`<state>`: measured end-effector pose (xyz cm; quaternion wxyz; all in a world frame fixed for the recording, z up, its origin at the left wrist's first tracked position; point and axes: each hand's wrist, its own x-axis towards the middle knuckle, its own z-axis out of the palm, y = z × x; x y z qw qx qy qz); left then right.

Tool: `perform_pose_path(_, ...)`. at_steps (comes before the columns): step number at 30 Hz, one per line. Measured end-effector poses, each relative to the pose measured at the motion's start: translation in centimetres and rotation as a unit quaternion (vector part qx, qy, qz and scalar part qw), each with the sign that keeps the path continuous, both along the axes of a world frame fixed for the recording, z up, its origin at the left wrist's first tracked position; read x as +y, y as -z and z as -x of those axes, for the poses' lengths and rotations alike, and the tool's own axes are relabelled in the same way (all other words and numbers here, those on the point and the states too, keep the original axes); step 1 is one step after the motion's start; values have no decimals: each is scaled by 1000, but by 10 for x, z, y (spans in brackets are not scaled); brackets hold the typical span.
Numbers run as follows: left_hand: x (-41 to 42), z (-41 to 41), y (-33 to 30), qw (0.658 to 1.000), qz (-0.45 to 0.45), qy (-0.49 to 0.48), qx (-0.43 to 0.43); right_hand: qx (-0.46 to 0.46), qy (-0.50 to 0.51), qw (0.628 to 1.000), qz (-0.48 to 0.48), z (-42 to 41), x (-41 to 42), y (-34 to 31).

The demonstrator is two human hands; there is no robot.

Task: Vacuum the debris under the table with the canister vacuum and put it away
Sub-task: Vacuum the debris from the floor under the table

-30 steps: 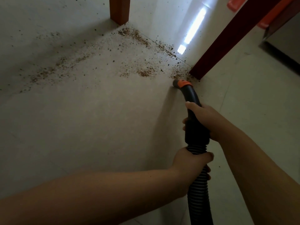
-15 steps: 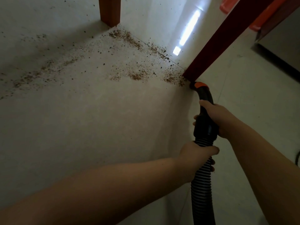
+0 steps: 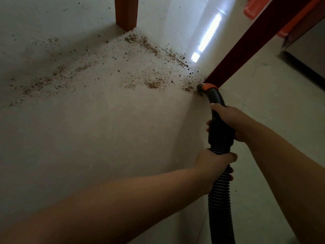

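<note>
Brown debris (image 3: 154, 83) lies scattered over the pale floor under the table, thickest along a tile joint and in a streak to the left. A black vacuum handle with an orange collar (image 3: 207, 86) has its mouth on the floor beside the foot of the dark red table leg (image 3: 246, 53). My right hand (image 3: 230, 122) grips the black handle. Lower down, my left hand (image 3: 213, 162) grips the ribbed black hose (image 3: 219, 199). The canister itself is out of sight.
A second, orange-brown table leg (image 3: 126, 13) stands at the top middle. An orange plastic item (image 3: 251, 11) and a grey cabinet (image 3: 306, 55) sit at the top right. A bright window reflection (image 3: 207, 37) lies on the tiles.
The nozzle has shifted along the floor by the dark red leg's foot, toward the debris patch to its left. Both hands keep the same hold.
</note>
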<state>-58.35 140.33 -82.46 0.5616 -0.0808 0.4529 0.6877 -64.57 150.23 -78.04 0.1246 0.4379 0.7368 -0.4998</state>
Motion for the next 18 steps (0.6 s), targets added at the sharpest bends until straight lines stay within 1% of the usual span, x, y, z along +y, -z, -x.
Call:
perform_pose_path(7, -7, -16, -10, 1000, -4, 23, -5, -22, 0, 1000, -10, -16, -3, -8)
perform_pose_path(12, -23, -15, -13, 1000, -2, -7, -14, -30, -27, 999, -3, -8, -21, -7)
perform_pose_path(15, -33, -4, -12, 1000, 10, -18, -11, -25, -27, 999, 11, 5, -34, -3)
perform_pose_path(18, -40, 10, -10, 1000, 13, -18, 0, -15, -22, 1000, 2, 17, -42, 1)
